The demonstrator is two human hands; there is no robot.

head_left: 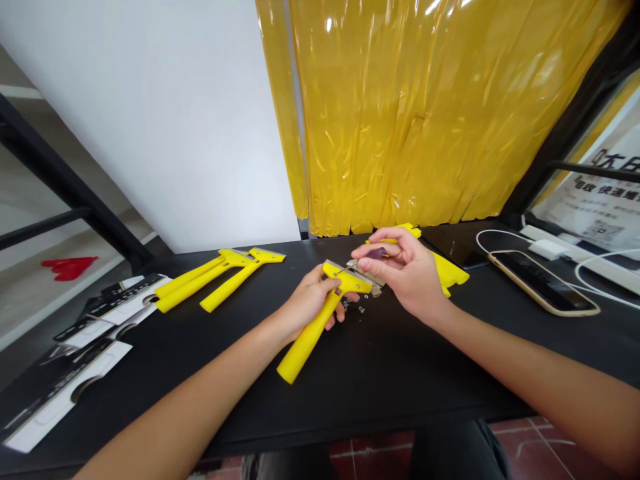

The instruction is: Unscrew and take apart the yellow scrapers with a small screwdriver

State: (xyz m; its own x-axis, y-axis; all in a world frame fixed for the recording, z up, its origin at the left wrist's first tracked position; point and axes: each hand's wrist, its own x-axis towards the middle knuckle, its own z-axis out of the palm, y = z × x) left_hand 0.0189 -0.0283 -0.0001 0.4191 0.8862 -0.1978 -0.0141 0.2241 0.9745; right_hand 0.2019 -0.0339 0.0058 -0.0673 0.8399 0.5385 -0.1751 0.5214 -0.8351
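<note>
My left hand [316, 295] is closed around the neck of a yellow scraper [311, 339], its handle slanting down toward me and its wide head pointing away. In my right hand [406, 273], a small screwdriver [376, 253] with a dark purple handle is pinched between the fingers. Its thin shaft reaches to the scraper's head, near a screw on the left side; whether the tip sits in the screw is too small to tell. Small nuts and screws [362, 309] lie on the black table just beyond my left fingers, beside some metal pieces [377, 291] partly hidden by my right hand.
Several yellow scrapers [226, 288] lie at left. Printed card sleeves [75, 393] are piled at the left edge. More yellow parts [450, 270] lie behind my right hand. A phone [545, 281], white cables and a power strip [600, 263] occupy the right. A yellow plastic curtain [400, 120] hangs behind.
</note>
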